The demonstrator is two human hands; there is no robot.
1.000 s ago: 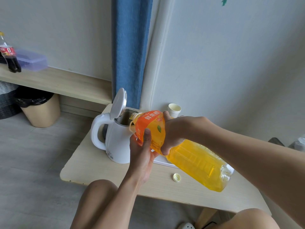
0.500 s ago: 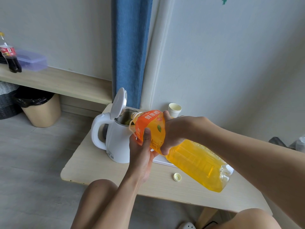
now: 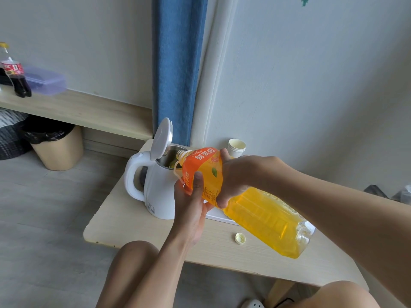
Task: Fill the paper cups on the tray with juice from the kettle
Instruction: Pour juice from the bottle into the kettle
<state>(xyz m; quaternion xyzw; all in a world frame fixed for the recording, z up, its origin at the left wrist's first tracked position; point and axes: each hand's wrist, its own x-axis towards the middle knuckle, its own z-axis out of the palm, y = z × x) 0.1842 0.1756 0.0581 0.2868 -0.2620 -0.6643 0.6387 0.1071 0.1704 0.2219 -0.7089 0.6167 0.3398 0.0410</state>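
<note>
A large orange juice bottle (image 3: 264, 212) is tipped with its open neck over the mouth of the white kettle (image 3: 159, 192), whose lid stands open. My left hand (image 3: 193, 203) grips the bottle from below at the orange label. My right hand (image 3: 235, 176) grips it from above at the shoulder. Some juice shows inside the kettle. A stack of paper cups (image 3: 236, 147) stands behind the bottle near the wall. The white tray (image 3: 219, 215) is mostly hidden under the bottle and my hands.
The yellow bottle cap (image 3: 240, 238) lies on the small wooden table (image 3: 124, 216). A shelf at the left carries a cola bottle (image 3: 15, 74) and a plastic box (image 3: 44, 80). A bin (image 3: 56, 147) stands under it. My knees are at the table's near edge.
The bottle's base has lifted slightly, tipping it a little more toward the kettle. Both hands keep the same grip.
</note>
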